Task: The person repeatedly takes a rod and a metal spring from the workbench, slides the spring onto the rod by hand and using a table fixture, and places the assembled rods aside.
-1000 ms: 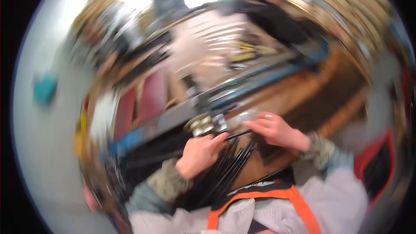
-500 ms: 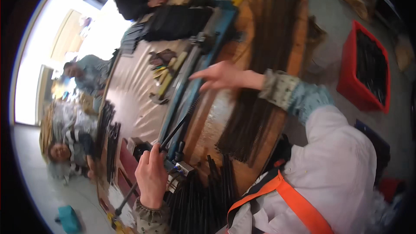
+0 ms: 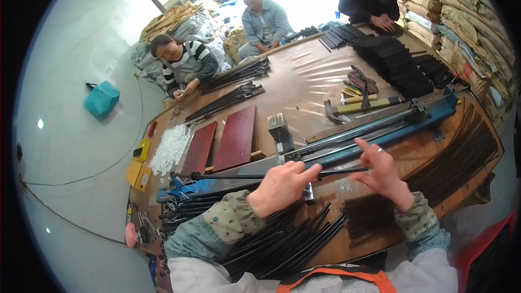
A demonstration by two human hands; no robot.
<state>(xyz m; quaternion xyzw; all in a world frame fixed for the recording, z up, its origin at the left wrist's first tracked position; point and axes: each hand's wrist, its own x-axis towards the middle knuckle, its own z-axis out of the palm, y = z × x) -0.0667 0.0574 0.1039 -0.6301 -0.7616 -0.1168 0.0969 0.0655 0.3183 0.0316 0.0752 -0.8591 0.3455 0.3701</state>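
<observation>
A long thin black rod (image 3: 233,177) with a thicker collar near its left end lies almost level across the near side of the bench. My left hand (image 3: 279,187) is closed around it near the middle. At the rod's right end is my right hand (image 3: 382,173), index finger stretched out and thumb apart. The rod's tip runs between that thumb and finger; whether the palm touches it is hidden. Just beyond both hands stands a long blue metal fixture (image 3: 380,149) with a bright rail. Loose black rods (image 3: 282,241) lie in a pile below my left hand.
Dark spring-like rods (image 3: 434,176) cover the right of the table. A hammer (image 3: 363,107), dark red boards (image 3: 234,138), small white pieces (image 3: 169,149) and black bundles (image 3: 391,62) lie farther off. Three people sit across the table. A red bin (image 3: 483,249) stands lower right.
The view has swung round to the left. The rod has gone from slanted to nearly level in the picture, and my hands are now closer together, with my right hand at its end.
</observation>
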